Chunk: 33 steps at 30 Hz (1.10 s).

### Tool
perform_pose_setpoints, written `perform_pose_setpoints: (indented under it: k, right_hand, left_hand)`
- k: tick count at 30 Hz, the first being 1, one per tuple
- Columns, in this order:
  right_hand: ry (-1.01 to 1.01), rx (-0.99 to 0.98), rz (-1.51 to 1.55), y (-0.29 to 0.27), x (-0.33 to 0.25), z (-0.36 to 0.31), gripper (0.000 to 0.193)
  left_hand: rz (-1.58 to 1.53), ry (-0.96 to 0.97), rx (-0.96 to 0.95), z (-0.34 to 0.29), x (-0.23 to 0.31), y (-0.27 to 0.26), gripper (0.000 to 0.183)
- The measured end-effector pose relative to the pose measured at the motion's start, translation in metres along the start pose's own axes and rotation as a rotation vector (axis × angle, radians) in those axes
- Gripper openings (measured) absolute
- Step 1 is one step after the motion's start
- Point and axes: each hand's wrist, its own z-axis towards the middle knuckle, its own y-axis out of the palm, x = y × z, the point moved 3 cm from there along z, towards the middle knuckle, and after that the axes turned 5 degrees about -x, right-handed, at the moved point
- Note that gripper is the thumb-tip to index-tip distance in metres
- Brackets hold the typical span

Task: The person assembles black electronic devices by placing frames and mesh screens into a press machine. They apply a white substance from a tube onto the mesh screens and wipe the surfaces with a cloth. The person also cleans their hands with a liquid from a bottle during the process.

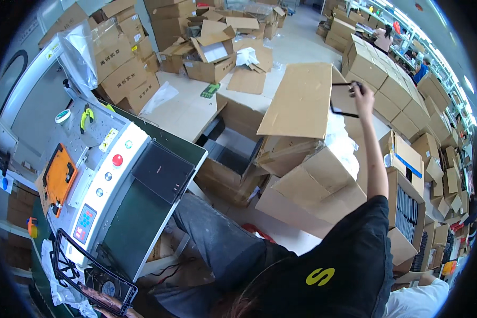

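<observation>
My right hand (pixel 361 98) reaches out at the upper right and is closed on a thin black rectangular frame (pixel 346 113). It holds the frame above the side of an open cardboard box (pixel 297 100) with white plastic wrap (pixel 339 140) inside. Down at the lower left, my left hand (pixel 102 300) is partly hidden behind a larger black plastic frame (pixel 93 258), its fingers around the lower edge. A flat black panel (pixel 163 170) lies on the green bench (pixel 130 225), beside the white control panel of a machine (pixel 108 177).
The machine carries an orange fixture (pixel 61 177), green-handled pliers (pixel 86 118) and a red button (pixel 117 159). An open box (pixel 222 169) stands past the bench. Stacked cartons (pixel 127 79) fill the back left. A box of dark panels (pixel 406 212) is at right. Other people (pixel 384 38) work far off.
</observation>
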Motion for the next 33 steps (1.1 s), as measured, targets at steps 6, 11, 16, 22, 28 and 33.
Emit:
perform_pose_setpoints:
  k: [6,11,16,22,28,33]
  right_hand:
    - [-0.499,0.218,0.084,0.000,-0.227,-0.010,0.021]
    - [-0.454,-0.423,0.924,0.115,-0.365,-0.037,0.027]
    - [-0.666,-1.179,0.993,0.275,-0.495,-0.092,0.028]
    - [-1.081,-1.604,0.745,0.422,-0.693,-0.236,0.044]
    - [-1.448,-0.787,0.199,0.486,-0.700,-0.299,0.027]
    - [-1.404,-1.143,0.433,0.422,-0.657,-0.311,0.039]
  left_hand:
    - [-1.616,-0.209,0.167,-0.003,-0.025,-0.038,0.047]
    - [-1.635,-0.142,0.390,-0.026,-0.031,-0.064,0.045]
    - [-1.420,-0.192,0.233,-0.053,-0.028,-0.078,0.044]
    - [-1.354,-0.050,0.361,-0.086,0.000,-0.099,0.046]
    - [-1.294,-0.048,0.427,-0.104,0.004,-0.109,0.048]
    - [-1.233,-0.055,0.490,-0.113,-0.004,-0.126,0.045]
